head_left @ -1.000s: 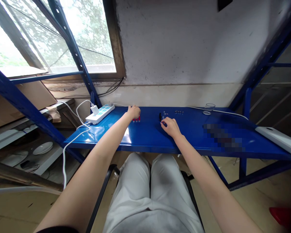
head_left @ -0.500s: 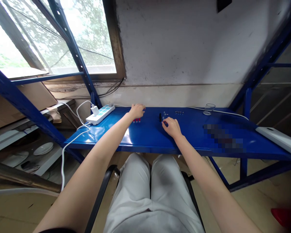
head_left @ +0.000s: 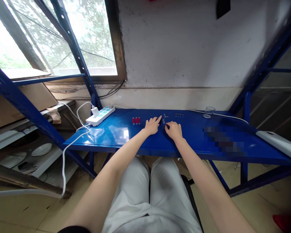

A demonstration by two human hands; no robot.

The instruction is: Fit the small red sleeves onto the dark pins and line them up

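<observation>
My left hand (head_left: 152, 126) lies low over the blue table with its fingers apart. Its index finger points at a small dark piece (head_left: 161, 119), mostly hidden by the fingertip; I cannot tell whether they touch. Just to the right, my right hand (head_left: 174, 130) rests on the table, thumb and index finger curled together. What they hold, if anything, is too small to make out. Beside those fingertips are a few tiny clear-bluish parts (head_left: 164, 121). Three red cylinders with pale ends (head_left: 136, 120) stand in a row left of my left hand.
Several tiny metallic pieces (head_left: 178, 115) form a row at the back. A clear glass (head_left: 209, 112) stands further right, near a white cable. A white power strip (head_left: 100, 115) lies at the left end, a blurred-out dark object (head_left: 223, 140) and a white device (head_left: 278, 144) on the right.
My left hand has moved right, from over the red cylinders to the small dark piece, leaving the cylinders in full view. My right hand has shifted only slightly.
</observation>
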